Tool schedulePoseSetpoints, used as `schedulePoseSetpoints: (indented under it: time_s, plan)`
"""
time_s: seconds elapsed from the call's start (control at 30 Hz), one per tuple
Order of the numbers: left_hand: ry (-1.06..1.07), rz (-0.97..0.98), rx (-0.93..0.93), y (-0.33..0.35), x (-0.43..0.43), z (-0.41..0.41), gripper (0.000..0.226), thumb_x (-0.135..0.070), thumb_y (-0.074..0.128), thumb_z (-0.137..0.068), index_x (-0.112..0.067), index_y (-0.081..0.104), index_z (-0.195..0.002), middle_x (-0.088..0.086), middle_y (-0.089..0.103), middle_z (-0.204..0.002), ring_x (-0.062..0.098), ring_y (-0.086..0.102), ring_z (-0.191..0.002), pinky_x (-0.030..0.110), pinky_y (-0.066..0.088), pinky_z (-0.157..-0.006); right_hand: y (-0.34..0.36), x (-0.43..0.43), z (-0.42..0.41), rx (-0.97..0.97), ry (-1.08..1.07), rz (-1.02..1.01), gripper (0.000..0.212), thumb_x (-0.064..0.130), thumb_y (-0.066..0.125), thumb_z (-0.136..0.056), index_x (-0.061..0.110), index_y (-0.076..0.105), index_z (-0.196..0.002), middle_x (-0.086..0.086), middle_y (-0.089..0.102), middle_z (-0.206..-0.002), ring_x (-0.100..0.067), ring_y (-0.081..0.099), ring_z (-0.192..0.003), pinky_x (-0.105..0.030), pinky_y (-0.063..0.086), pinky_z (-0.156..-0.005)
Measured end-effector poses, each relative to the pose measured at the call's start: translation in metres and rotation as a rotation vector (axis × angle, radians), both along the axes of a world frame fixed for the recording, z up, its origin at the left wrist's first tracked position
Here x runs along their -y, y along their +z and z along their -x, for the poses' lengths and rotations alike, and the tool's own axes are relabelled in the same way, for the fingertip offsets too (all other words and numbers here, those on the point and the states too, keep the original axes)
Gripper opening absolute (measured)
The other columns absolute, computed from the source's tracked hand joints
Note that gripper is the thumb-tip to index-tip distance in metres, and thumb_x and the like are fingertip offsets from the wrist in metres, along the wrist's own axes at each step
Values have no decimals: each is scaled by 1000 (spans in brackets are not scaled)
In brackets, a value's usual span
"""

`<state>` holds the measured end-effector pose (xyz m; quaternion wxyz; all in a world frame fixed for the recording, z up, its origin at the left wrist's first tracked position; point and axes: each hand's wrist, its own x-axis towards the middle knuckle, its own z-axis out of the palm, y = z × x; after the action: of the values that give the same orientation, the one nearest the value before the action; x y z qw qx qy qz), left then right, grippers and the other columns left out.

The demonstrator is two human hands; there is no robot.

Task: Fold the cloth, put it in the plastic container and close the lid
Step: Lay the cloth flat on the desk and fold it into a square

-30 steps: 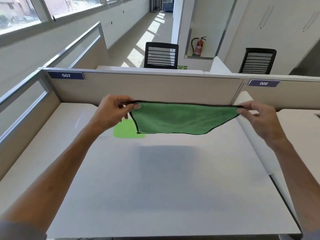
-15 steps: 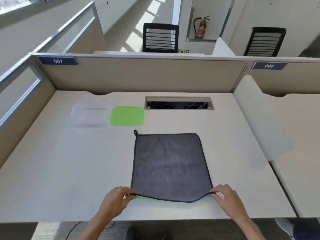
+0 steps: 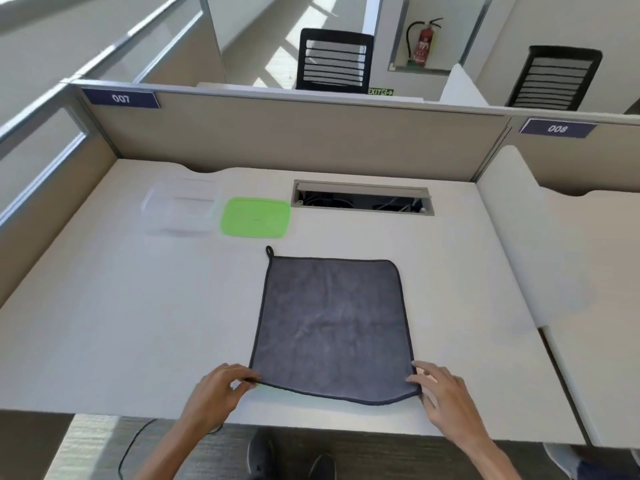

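Office cubicles with beige partitions surround a pale bench point(image 3: 104, 323), seen from the head camera looking down over its near edge.

A grey cloth point(image 3: 332, 327) lies flat and unfolded on the bench, its hanging loop at the far left corner. The left hand point(image 3: 221, 393) pinches the near left corner between thumb and fingers, a closed grip on the cloth. The right hand point(image 3: 446, 393) rests at the near right corner with fingers spread; whether that grip has closed on the hem I cannot tell. Between the two hands the near hem bows toward the bench edge.

Far ahead of the left grip, well apart from the cloth, sit the clear container point(image 3: 180, 206) and, just beside it, the green lid point(image 3: 256, 217). Ahead of the right grip is an open cable slot point(image 3: 363, 199).

Risks, as I judge them:
- If the right grip is loose, lifting may raise one corner only, so the fold goes skewed.
- The bowed hem near the edge could slide off if tugged back.
- A long forward fold could flick the loop corner against the lid and shift it.
- A bulky fold may keep the lid from seating.
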<state>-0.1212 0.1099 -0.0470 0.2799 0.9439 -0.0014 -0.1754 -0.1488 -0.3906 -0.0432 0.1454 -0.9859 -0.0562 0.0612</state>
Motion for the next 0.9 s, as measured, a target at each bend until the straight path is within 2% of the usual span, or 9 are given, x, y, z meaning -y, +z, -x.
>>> schedulePoseSetpoints:
  time_s: [0.13, 0.27, 0.37, 0.43, 0.5, 0.6, 0.7, 0.8, 0.9]
  plan:
    - [170, 121, 27, 3, 4, -3, 8, -43, 77, -103, -50, 79, -104, -29, 71, -110, -1, 72, -96, 20, 58, -85, 10, 2, -25, -49, -162, -228, 35, 9, 85, -94, 40, 83, -109, 20, 77, -117, -11, 72, -112, -35, 52, -98]
    - [220, 260, 112, 13, 3, -32, 8, -34, 76, -105, -41, 78, -109, -17, 78, -109, 4, 72, -103, 32, 61, -90, 22, 0, -64, -65, -279, -400, 36, 5, 80, -97, 40, 82, -103, 23, 81, -103, -4, 75, -99, -36, 60, -91]
    - [282, 357, 146, 22, 8, -68, 7, -30, 79, -104, -35, 76, -101, -15, 83, -98, 9, 78, -92, 36, 61, -80, 31, -1, -99, -39, -333, -492, 34, 6, 78, -99, 40, 81, -97, 24, 82, -95, -1, 75, -90, -20, 56, -78]
    - [339, 406, 163, 27, 12, -94, 8, -30, 80, -103, -34, 75, -97, -16, 83, -95, 9, 78, -90, 38, 62, -81, 37, -1, -124, -23, -362, -550, 34, 6, 77, -100, 39, 79, -93, 21, 81, -90, 1, 74, -85, -12, 51, -70]
    - [375, 432, 182, 29, 14, -120, 8, -32, 81, -102, -34, 75, -96, -18, 82, -93, 7, 77, -88, 40, 64, -83, 39, -3, -149, -25, -399, -603, 30, 5, 76, -100, 34, 80, -93, 14, 82, -90, -2, 73, -84, -20, 52, -75]
    - [420, 464, 163, 29, 16, -158, 7, -40, 81, -101, -35, 76, -99, -18, 80, -90, 16, 76, -81, 47, 67, -78, 38, -5, -185, -54, -435, -672, 20, 1, 74, -100, 19, 81, -98, -1, 84, -94, -20, 75, -90, -38, 55, -86]
    - [458, 476, 154, 26, 22, -189, 9, -44, 80, -101, -36, 76, -100, -17, 81, -90, 22, 79, -78, 53, 69, -78, 34, -8, -213, -80, -465, -713, 19, 1, 73, -101, 19, 79, -98, -11, 82, -96, -25, 70, -86, -37, 53, -82]
    - [483, 462, 144, 20, 25, -220, 14, -46, 79, -101, -32, 76, -102, -8, 84, -92, 25, 81, -79, 57, 69, -78, 25, -11, -238, -110, -502, -728, 15, 3, 72, -103, 16, 78, -102, -20, 80, -102, -28, 66, -85, -42, 53, -79]
    - [472, 434, 129, 14, 27, -239, 17, -46, 78, -102, -29, 76, -105, -5, 83, -95, 27, 81, -82, 58, 68, -79, 18, -13, -253, -127, -527, -735, 12, 3, 73, -103, 14, 78, -103, -21, 79, -102, -26, 64, -85, -43, 53, -78]
